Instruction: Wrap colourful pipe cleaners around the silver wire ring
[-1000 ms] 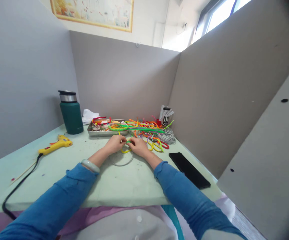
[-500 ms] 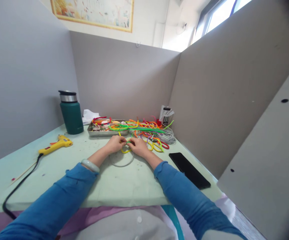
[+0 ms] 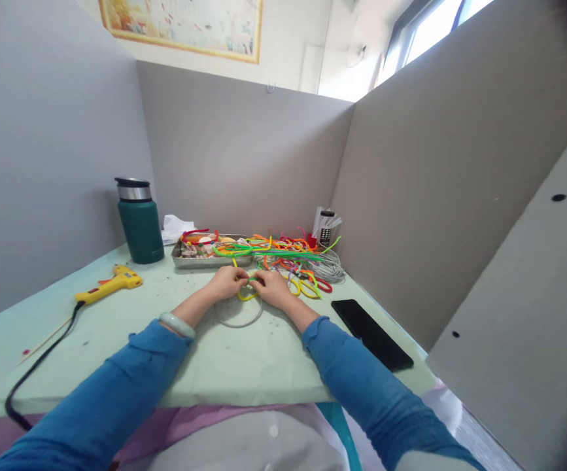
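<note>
My left hand (image 3: 227,284) and my right hand (image 3: 272,288) meet over the middle of the table, fingertips pinched close together. Between them shows a short green stretch of pipe cleaner (image 3: 252,279), gripped from both sides. A yellow pipe cleaner (image 3: 248,297) curves out below the fingers, and its other end pokes up behind my left hand. Under both hands a thin grey ring (image 3: 240,326) lies on the table, its far side hidden by them. How the green and yellow pieces join is covered by my fingers.
Behind my hands stand a metal tray (image 3: 199,263) of small pieces and a heap of coloured pipe cleaners (image 3: 288,254). To the left are a green bottle (image 3: 140,229) and a yellow glue gun (image 3: 111,283) with its black cord. A black phone (image 3: 372,335) lies right. Grey partitions (image 3: 244,150) enclose the table.
</note>
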Demonstrator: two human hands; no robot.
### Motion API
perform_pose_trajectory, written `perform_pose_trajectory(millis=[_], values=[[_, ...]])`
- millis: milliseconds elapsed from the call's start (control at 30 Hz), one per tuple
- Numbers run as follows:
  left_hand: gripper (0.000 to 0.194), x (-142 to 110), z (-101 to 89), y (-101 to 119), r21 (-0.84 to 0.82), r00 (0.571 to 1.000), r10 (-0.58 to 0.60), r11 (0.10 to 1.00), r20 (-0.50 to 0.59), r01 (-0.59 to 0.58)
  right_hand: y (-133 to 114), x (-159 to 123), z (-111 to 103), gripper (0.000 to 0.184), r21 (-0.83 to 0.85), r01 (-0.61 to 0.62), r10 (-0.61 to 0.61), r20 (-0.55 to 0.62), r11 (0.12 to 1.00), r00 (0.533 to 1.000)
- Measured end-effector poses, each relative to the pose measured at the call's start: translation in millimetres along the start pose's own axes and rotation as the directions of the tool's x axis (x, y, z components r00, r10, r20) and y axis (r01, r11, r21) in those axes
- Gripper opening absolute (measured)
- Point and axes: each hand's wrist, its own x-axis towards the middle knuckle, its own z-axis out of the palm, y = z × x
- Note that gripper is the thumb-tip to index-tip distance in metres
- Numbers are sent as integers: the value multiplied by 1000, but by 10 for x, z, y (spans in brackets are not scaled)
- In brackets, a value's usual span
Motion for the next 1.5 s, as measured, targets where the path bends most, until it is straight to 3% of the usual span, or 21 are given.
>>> perform_pose_trajectory(millis=[900, 1500], values=[[31, -12, -30, 34, 47, 1000, 7, 999, 6, -7, 20, -4, 24, 23, 3, 13, -13, 10, 1000, 1000], [34, -5, -6, -12, -37, 999, -12, 999, 43, 14, 30, -1, 37, 23, 1, 8, -8, 10, 1000, 1000]])
